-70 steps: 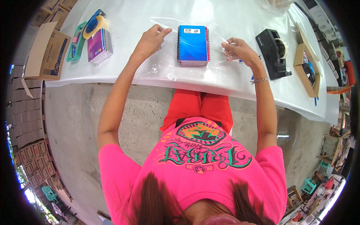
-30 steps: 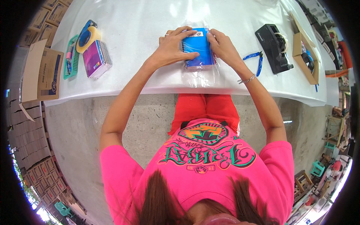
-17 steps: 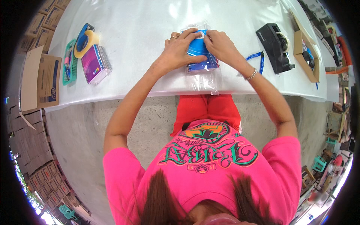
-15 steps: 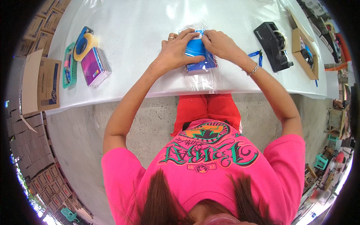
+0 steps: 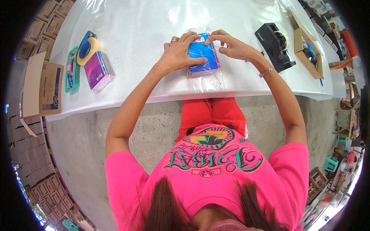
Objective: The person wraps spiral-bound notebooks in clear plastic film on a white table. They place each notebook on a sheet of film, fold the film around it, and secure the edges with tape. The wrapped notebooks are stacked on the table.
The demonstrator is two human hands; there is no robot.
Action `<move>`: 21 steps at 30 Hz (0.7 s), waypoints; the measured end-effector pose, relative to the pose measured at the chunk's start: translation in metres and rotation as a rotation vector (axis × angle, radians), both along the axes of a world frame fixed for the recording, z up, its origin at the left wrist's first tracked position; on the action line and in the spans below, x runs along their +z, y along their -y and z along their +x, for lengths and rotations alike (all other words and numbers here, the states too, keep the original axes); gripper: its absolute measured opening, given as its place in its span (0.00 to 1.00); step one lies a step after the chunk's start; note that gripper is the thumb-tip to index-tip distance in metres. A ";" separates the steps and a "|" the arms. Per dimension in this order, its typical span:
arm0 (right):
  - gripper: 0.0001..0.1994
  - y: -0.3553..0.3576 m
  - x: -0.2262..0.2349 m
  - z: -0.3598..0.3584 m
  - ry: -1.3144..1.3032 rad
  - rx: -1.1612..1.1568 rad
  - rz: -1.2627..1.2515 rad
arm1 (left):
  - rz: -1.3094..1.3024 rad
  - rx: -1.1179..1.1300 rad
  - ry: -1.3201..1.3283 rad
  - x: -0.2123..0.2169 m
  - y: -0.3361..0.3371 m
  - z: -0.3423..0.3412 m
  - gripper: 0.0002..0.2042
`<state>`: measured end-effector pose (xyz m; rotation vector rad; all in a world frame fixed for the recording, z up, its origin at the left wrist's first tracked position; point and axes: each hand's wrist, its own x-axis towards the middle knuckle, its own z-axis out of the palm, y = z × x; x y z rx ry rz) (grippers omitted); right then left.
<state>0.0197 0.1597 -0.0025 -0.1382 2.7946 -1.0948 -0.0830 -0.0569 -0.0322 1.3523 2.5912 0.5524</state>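
A blue spiral notebook (image 5: 200, 54) lies on the table in front of me, with clear plastic film (image 5: 206, 82) around it and sticking out beyond its near edge. My left hand (image 5: 179, 54) holds it from the left, fingers over the far left corner and thumb across the cover. A small white patch (image 5: 201, 39) shows by those fingertips. At the upper right edge of the cover, my right hand (image 5: 235, 48) touches with the index fingertip. Its thumb hangs apart from the index finger, and nothing shows between them; the other fingers are partly hidden.
On the left are a purple notebook stack (image 5: 99, 71), a yellowish tape roll (image 5: 88, 51) and a green basket (image 5: 72, 77) of small items. A black tape dispenser (image 5: 275, 46) and an open cardboard box (image 5: 308, 54) stand right. Another carton (image 5: 50, 86) sits at the left edge.
My right hand has lifted its thumb off the notebook and opened, leaving the index finger at the edge. More of the blue cover shows. The left hand stays nearly in place.
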 end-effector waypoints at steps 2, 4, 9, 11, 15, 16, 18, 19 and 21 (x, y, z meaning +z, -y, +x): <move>0.19 0.003 -0.003 -0.002 -0.044 -0.003 0.049 | -0.008 -0.008 0.015 -0.001 -0.001 0.000 0.46; 0.20 0.009 -0.006 -0.004 -0.119 -0.005 0.077 | 0.040 -0.011 0.019 -0.003 0.000 0.000 0.46; 0.31 0.023 -0.008 -0.007 -0.092 -0.106 0.247 | 0.325 0.056 0.063 -0.017 0.009 0.007 0.42; 0.33 0.026 -0.005 -0.007 -0.064 -0.125 0.290 | 0.531 0.141 0.009 -0.021 0.014 0.016 0.37; 0.35 0.034 -0.006 -0.008 -0.031 -0.154 0.355 | 0.397 0.243 0.012 -0.020 0.013 0.014 0.26; 0.36 0.032 -0.006 -0.009 -0.031 -0.157 0.379 | 0.343 0.263 0.030 -0.019 0.012 0.013 0.24; 0.36 0.026 -0.012 -0.008 -0.082 -0.129 0.326 | 0.233 0.276 0.026 -0.017 0.010 0.012 0.24; 0.35 0.022 -0.015 -0.005 -0.103 -0.113 0.299 | 0.233 0.286 0.005 -0.016 0.013 0.012 0.23; 0.33 0.010 -0.010 0.010 -0.203 -0.137 0.123 | 0.250 0.291 -0.026 -0.015 0.015 0.011 0.21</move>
